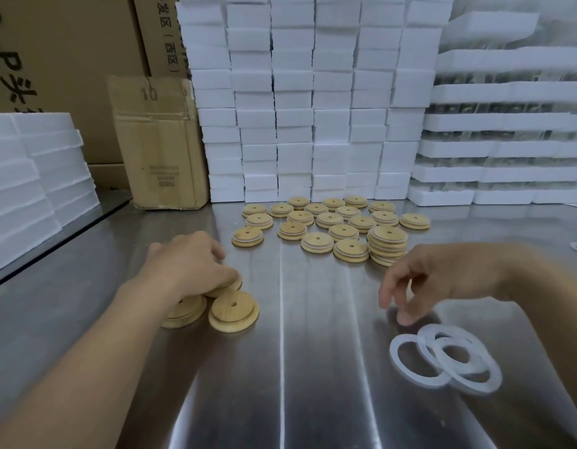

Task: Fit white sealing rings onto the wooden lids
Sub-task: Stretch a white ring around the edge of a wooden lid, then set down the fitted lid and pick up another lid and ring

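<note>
Grip of left hand [190, 264] curls on a wooden lid [227, 288]; grip of right hand [442, 280] hangs loose, empty, over white rings [442, 361].

Packing or assembly workshop, warehouse-like. Steel bench [313, 367] under the left hand [187, 267] and right hand [442, 280]. Wall of stacked white foam blocks [313, 108] beyond both. Printed cardboard cartons [161, 144] beyond the left hand, layered foam trays [507, 121] beyond the right. Dozens of identical wooden lids [329, 222] are batched between hands and foam.
</note>
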Available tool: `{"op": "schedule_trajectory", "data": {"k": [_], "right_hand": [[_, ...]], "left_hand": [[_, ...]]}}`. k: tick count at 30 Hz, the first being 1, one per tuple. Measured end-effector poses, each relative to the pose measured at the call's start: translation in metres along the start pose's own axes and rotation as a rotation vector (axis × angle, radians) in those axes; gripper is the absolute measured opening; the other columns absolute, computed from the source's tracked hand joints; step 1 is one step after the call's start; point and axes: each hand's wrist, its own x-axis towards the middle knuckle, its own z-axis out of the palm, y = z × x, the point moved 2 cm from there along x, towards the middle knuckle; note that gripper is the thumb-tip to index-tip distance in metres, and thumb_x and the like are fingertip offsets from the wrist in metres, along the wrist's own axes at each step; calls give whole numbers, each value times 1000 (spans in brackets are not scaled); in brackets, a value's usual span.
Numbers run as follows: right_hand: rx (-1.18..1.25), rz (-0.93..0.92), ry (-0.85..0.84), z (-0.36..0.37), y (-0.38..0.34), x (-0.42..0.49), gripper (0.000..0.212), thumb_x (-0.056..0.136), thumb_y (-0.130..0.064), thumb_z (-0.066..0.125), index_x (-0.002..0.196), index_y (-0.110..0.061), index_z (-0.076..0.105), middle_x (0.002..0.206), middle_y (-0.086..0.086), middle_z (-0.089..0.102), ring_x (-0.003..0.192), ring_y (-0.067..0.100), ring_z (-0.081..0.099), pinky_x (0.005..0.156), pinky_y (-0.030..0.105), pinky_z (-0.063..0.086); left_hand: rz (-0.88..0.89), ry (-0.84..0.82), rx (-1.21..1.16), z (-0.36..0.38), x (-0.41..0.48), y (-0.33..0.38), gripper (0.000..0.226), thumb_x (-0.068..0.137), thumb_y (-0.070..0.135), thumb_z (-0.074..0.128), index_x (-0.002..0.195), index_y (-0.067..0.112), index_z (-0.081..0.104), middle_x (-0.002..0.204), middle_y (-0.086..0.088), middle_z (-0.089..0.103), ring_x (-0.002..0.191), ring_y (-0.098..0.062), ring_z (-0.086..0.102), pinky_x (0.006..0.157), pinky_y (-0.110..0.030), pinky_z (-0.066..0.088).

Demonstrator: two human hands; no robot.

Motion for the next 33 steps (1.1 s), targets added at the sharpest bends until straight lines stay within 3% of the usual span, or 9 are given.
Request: {"op": "schedule_trajectory", "data": {"k": [4,9,12,14,17,19,23,28,33], "right_hand": [[-53,40,-77,10,-7,4,22,79,-19,91,95,-29,79,90,-7,68,83,12,61,80,28,47],[-99,-2,-83,14,-14,3,17,83,-16,86,92,-30,81,86,-14,70,87,12,63,91,37,52],[-130,8,-91,15,-17,2,14,86,-17,83,91,-29,81,88,-11,74,88,12,66,98,41,54],[-133,17,-64,16,-18,2,10,87,-19,82,92,-29,81,91,-4,77,84,10,66,90,35,54],[-119,22,-48,15,-19,0,7,87,-25,84,92,-29,81,88,-8,76,76,0,64,77,17,47],[-106,31,-79,14,-19,-3,11,84,-29,87,94,-29,81,91,-9,77,76,-3,64,77,15,47],[-149,22,-108,17,-21,0,13,83,-23,87,93,-23,79,84,-8,74,75,4,62,84,27,49],[-90,-50,-67,22,-24,7,7,89,-18,81,86,-23,76,80,-8,73,78,9,63,87,37,54],[116,-198,19,30,-31,20,14,90,-12,80,102,-20,76,94,2,80,87,11,72,92,30,54]], "left_hand": [[-30,79,-10,-1,-3,2,39,83,62,77,111,36,72,113,9,73,116,-22,63,100,-44,39],[34,176,-45,1,-12,12,33,90,45,72,122,35,71,111,11,74,112,-21,67,97,-41,54],[31,59,-40,0,-12,14,40,89,64,69,118,37,73,112,13,74,110,-19,66,98,-42,54],[15,-53,25,-1,-11,11,47,80,78,68,104,38,78,106,14,74,108,-19,65,97,-41,50],[23,-70,-10,-1,-12,9,49,72,75,77,101,36,80,102,14,75,106,-18,67,96,-41,52],[34,31,-105,-1,-13,12,47,76,66,80,110,34,78,107,10,74,103,-19,68,92,-40,56],[91,206,-470,2,-16,30,50,79,55,86,123,32,75,108,9,70,103,-17,65,85,-33,49],[148,24,-1015,19,-31,69,54,58,47,100,104,31,77,115,-1,68,100,-23,75,86,-41,65],[161,-35,-1159,44,-41,93,44,72,27,99,104,19,69,106,-10,73,87,-21,75,71,-44,68]]}}
